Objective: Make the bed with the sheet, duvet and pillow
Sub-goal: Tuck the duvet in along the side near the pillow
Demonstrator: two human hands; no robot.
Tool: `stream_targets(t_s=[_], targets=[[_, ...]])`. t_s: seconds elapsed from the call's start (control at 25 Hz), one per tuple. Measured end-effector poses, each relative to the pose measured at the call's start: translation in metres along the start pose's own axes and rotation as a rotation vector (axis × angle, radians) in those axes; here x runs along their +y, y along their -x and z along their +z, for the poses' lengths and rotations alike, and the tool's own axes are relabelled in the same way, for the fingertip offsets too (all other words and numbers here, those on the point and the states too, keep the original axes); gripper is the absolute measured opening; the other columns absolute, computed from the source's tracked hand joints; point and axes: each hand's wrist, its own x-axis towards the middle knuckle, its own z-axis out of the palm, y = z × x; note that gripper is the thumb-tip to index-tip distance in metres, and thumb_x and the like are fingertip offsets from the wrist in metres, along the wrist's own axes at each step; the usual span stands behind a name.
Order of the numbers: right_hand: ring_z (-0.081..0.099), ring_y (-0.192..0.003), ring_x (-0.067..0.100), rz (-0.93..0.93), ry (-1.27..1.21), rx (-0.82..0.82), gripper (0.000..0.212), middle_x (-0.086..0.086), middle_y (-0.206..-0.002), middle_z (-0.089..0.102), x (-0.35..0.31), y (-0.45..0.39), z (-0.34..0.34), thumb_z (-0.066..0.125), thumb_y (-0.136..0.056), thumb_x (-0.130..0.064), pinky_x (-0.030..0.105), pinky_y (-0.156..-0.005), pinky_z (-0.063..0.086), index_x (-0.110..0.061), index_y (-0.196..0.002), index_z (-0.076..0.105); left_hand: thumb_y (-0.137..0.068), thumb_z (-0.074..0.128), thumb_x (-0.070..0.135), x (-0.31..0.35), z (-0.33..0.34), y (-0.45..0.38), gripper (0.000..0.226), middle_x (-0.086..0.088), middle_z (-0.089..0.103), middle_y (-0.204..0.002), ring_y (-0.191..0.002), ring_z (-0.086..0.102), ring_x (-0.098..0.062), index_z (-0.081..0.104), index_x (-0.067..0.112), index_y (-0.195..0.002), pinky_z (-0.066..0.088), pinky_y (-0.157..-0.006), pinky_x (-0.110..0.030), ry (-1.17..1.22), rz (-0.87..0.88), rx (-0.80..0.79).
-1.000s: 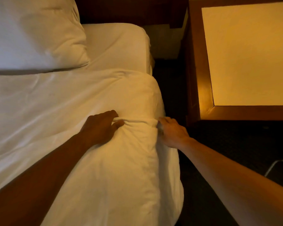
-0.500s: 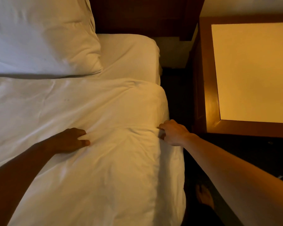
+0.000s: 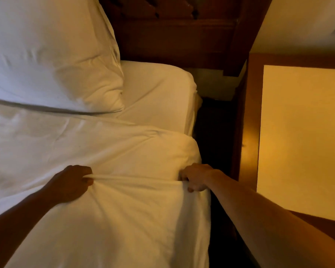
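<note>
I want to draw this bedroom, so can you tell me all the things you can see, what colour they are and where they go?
pillow: one, white, top left, at the head of the bed.
sheet: one, white, bare on the mattress corner right of the pillow.
duvet: one, white, spread over the bed below the pillow, its side hanging down on the right.
headboard: one, dark brown wood, top middle.
bedside table: one, brown wooden frame with a pale yellow top, on the right.
left hand: one, pinches a fold of the duvet.
right hand: one, grips the duvet at the bed's edge.
</note>
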Motion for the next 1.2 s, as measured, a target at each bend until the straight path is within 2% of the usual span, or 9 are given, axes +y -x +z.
stream_targets(t_s=[0.08,0.12,0.32,0.56,0.64,0.76,0.96,1.12,1.2], targets=[[0.050,-0.122,0.026,0.012,0.013,-0.020,0.048,0.002,-0.137,0.050,0.015,-0.004,-0.018,0.061,-0.088,-0.023,0.036,-0.094,0.043,-0.025,-0.134,0.050,-0.086,0.064,0.009,0.021,-0.020,-0.011,0.036,0.003,0.059,-0.073,-0.079,0.062,-0.031,0.055,0.036,-0.064,0.047,-0.068,-0.036,0.023,0.060,0.013],[0.049,-0.123,0.026,0.025,0.021,-0.023,0.050,0.002,-0.138,0.050,0.025,-0.006,-0.027,0.062,-0.088,-0.022,0.037,-0.096,0.043,-0.026,-0.136,0.049,-0.086,0.063,0.011,0.034,-0.032,-0.020,0.036,0.005,0.057,-0.071,-0.076,0.060,-0.028,0.051,0.036,-0.062,0.046,-0.066,-0.035,0.021,0.070,0.019],[0.058,-0.108,0.023,0.166,0.122,0.030,0.035,0.004,-0.117,0.061,0.079,-0.021,-0.064,0.062,-0.087,-0.022,0.033,-0.086,0.047,-0.018,-0.122,0.059,-0.085,0.052,0.029,0.103,-0.080,-0.070,0.015,0.004,0.058,-0.077,-0.079,0.058,-0.023,0.054,0.032,-0.070,0.046,-0.072,-0.034,0.013,0.145,0.024],[0.059,-0.105,0.025,0.304,0.148,0.120,0.026,0.006,-0.111,0.061,0.110,-0.044,-0.064,0.055,-0.089,-0.015,0.032,-0.083,0.047,-0.014,-0.114,0.061,-0.087,0.056,0.015,0.137,-0.077,-0.112,0.032,0.010,0.050,-0.070,-0.075,0.054,-0.022,0.043,0.032,-0.064,0.038,-0.068,-0.030,-0.049,0.178,0.045],[0.059,-0.106,0.025,0.335,0.183,0.143,0.025,0.007,-0.112,0.061,0.113,-0.051,-0.059,0.056,-0.090,-0.015,0.032,-0.080,0.044,-0.013,-0.115,0.060,-0.089,0.054,0.017,0.138,-0.070,-0.120,0.024,0.006,0.051,-0.076,-0.081,0.055,-0.024,0.046,0.031,-0.071,0.040,-0.071,-0.032,-0.075,0.159,0.020],[0.057,-0.113,0.027,0.389,0.182,0.191,0.028,0.009,-0.123,0.057,0.109,-0.068,-0.045,0.052,-0.094,-0.017,0.033,-0.088,0.046,-0.014,-0.122,0.056,-0.092,0.052,0.024,0.136,-0.058,-0.129,0.005,-0.003,0.062,-0.093,-0.094,0.059,-0.028,0.056,0.024,-0.095,0.041,-0.077,-0.032,-0.166,0.144,-0.021],[0.052,-0.120,0.027,0.397,0.053,0.261,0.030,0.008,-0.133,0.047,0.096,-0.093,-0.025,0.047,-0.097,-0.024,0.035,-0.092,0.046,-0.020,-0.126,0.054,-0.091,0.055,0.032,0.127,-0.039,-0.134,0.032,-0.004,0.060,-0.115,-0.107,0.055,-0.023,0.051,0.020,-0.121,0.037,-0.095,-0.035,-0.314,0.160,0.033],[0.050,-0.120,0.028,0.391,0.027,0.267,0.034,0.009,-0.134,0.044,0.089,-0.078,-0.033,0.049,-0.095,-0.027,0.038,-0.092,0.046,-0.019,-0.128,0.049,-0.085,0.066,0.035,0.112,-0.031,-0.110,0.051,-0.002,0.055,-0.129,-0.122,0.047,-0.024,0.050,0.019,-0.131,0.032,-0.105,-0.043,-0.147,0.262,0.314],[0.050,-0.119,0.029,0.375,0.036,0.308,0.034,0.010,-0.133,0.041,0.076,-0.056,-0.048,0.048,-0.094,-0.023,0.039,-0.090,0.048,-0.017,-0.128,0.046,-0.085,0.069,0.031,0.107,-0.036,-0.082,0.052,-0.006,0.055,-0.130,-0.123,0.047,-0.028,0.052,0.014,-0.132,0.036,-0.103,-0.045,-0.066,0.259,0.458]])
